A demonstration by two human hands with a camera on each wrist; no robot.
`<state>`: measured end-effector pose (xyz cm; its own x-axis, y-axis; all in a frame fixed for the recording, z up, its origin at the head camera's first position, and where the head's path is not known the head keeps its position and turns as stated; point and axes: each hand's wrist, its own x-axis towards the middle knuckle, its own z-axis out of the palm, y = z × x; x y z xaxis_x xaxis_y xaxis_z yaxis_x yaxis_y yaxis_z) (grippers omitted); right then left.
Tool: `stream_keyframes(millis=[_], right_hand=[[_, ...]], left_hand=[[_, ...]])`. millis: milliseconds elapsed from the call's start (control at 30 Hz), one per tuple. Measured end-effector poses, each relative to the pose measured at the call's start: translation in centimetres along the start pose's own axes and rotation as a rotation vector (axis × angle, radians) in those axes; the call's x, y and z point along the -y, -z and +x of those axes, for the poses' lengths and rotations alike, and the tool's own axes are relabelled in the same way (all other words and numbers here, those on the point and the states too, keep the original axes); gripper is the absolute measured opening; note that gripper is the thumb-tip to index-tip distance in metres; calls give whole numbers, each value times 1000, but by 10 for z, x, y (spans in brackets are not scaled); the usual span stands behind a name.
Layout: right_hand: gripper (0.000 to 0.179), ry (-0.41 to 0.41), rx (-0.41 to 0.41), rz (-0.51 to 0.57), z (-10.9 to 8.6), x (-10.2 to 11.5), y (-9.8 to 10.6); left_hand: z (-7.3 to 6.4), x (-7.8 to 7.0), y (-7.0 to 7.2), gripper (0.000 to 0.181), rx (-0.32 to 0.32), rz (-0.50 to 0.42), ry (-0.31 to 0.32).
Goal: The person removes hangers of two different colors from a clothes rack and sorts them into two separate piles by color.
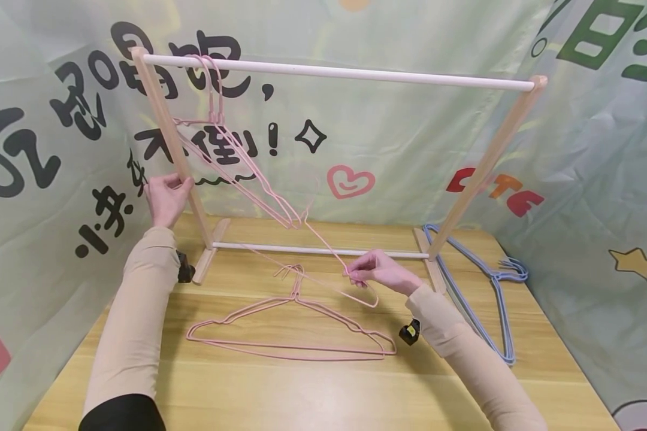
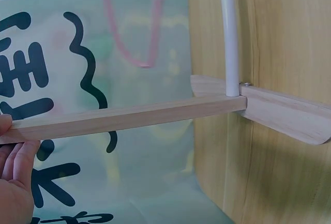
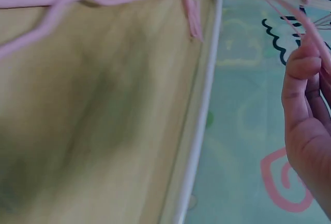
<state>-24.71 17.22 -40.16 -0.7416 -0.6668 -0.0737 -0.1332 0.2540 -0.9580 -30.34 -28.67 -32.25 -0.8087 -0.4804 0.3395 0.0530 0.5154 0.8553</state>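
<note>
In the head view, my left hand (image 1: 167,197) grips the left wooden post (image 1: 164,120) of a clothes rack, with the thumb and fingers on either side of it in the left wrist view. My right hand (image 1: 383,270) pinches a pink clothes hanger (image 1: 324,241) by one shoulder, holding it tilted above the table in front of the lower bar. Its hook points up and away, faint against the backdrop. Two pink hangers (image 1: 220,120) hang at the left end of the rack's white top rail (image 1: 356,73). On the table lie more pink hangers (image 1: 296,297), overlapping, below the held one.
Blue hangers (image 1: 499,276) lie stacked on the wooden table (image 1: 345,395), to the right of the rack's right post (image 1: 485,170). The white lower bar (image 1: 313,249) joins the two wooden feet. A printed cloth backdrop (image 1: 410,149) stands behind and on both sides.
</note>
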Motion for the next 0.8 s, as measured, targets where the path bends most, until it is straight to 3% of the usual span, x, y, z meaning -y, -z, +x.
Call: stream_keyframes(millis=[333, 800], right_hand=[[30, -31, 180, 29, -17, -23, -8], [24, -45, 289, 33, -19, -42, -19]], left_hand=[[0, 0, 0, 34, 12, 2, 14], [0, 1, 0, 33, 4, 5, 7]])
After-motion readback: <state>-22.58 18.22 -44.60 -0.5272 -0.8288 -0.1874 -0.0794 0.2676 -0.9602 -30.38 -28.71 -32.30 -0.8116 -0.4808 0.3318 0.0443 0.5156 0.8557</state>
